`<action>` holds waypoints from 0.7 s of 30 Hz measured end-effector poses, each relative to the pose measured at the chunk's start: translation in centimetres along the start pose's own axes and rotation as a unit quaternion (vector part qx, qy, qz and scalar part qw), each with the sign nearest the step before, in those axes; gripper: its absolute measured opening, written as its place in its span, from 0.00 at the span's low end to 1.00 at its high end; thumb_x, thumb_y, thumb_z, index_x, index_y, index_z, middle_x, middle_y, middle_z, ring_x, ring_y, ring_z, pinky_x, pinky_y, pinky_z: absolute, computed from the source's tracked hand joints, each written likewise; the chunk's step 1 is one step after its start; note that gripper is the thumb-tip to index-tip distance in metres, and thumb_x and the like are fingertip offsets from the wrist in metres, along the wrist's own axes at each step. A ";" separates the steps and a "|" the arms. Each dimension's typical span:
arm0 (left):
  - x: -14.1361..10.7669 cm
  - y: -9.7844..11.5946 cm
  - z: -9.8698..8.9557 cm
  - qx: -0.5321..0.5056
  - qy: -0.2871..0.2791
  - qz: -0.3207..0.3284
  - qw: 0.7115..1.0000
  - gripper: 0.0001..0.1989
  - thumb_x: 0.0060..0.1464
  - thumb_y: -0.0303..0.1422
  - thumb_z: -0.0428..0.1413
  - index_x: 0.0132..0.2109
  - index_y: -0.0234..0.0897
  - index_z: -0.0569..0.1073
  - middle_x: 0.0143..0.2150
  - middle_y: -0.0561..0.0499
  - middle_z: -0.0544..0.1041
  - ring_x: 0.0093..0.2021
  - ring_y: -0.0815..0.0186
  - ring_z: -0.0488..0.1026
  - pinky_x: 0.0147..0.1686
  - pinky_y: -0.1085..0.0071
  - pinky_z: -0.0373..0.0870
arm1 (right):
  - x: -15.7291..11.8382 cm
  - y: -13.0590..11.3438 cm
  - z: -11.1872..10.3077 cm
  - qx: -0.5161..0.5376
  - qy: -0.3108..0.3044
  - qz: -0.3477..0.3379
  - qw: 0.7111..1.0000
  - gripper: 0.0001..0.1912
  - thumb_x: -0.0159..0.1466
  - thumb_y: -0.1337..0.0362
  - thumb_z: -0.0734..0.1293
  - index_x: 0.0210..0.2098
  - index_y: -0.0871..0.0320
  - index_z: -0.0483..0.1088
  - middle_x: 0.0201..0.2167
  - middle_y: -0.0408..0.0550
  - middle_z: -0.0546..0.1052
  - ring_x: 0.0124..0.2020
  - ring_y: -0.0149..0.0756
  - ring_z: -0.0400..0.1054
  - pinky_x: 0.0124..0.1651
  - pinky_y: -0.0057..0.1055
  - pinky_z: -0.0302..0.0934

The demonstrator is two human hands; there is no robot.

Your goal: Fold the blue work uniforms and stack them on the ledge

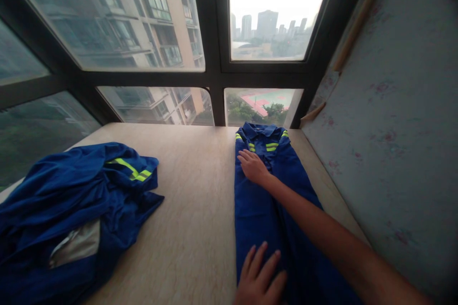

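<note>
A blue garment (257,209) with a collar and yellow-green reflective stripes lies lengthwise on the pale surface (193,209), its collar toward the window. My right hand (252,167) rests on it just below the stripes, palm down, with the fingers stretched to the left. Lower in the view, my left hand (260,276) is on the same garment near the bottom edge, fingers spread. Neither hand grips the cloth. Part of the left hand is cut off by the frame.
A second blue garment (71,200) lies crumpled at the left, with reflective stripes and a light grey patch. Dark window frames (214,78) border the surface's far side. A patterned wall (386,152) rises along the right.
</note>
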State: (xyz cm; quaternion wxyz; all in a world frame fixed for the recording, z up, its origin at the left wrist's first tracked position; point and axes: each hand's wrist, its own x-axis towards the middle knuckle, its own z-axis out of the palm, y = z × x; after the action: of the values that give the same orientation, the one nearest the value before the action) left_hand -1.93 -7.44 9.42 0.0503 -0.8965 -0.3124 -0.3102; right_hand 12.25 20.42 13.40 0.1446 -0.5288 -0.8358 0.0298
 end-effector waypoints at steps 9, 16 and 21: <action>-1.9 -0.2 4.9 0.067 -0.006 0.016 0.998 0.25 0.59 0.46 0.55 0.63 0.53 0.66 0.67 0.54 0.66 0.70 0.50 0.56 0.69 0.42 0.32 | -0.9 0.8 3.3 -0.017 -0.028 0.077 0.996 0.28 0.71 0.56 0.54 0.67 0.61 0.57 0.71 0.54 0.55 0.71 0.50 0.43 0.69 0.47 0.42; -1.5 -0.6 3.4 0.077 0.047 0.002 0.996 0.17 0.60 0.49 0.53 0.53 0.54 0.74 0.61 0.56 0.73 0.71 0.53 0.53 0.71 0.47 0.35 | -0.6 -1.1 3.2 -0.016 -0.029 0.067 0.997 0.29 0.71 0.55 0.53 0.68 0.61 0.57 0.71 0.54 0.54 0.71 0.51 0.43 0.69 0.47 0.42; -3.0 -1.2 1.5 0.114 0.038 -0.006 0.993 0.11 0.60 0.42 0.55 0.49 0.55 0.76 0.59 0.58 0.75 0.72 0.55 0.49 0.71 0.46 0.35 | 0.3 -4.7 3.8 -0.002 -0.027 0.045 0.999 0.29 0.71 0.55 0.54 0.68 0.59 0.57 0.71 0.53 0.54 0.71 0.51 0.43 0.69 0.46 0.43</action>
State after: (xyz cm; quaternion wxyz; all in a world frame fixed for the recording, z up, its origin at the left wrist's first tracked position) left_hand -3.66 -7.65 6.33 0.1619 -0.8707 -0.3485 -0.3070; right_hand 7.04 19.03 10.81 0.1200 -0.5651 -0.8147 0.0490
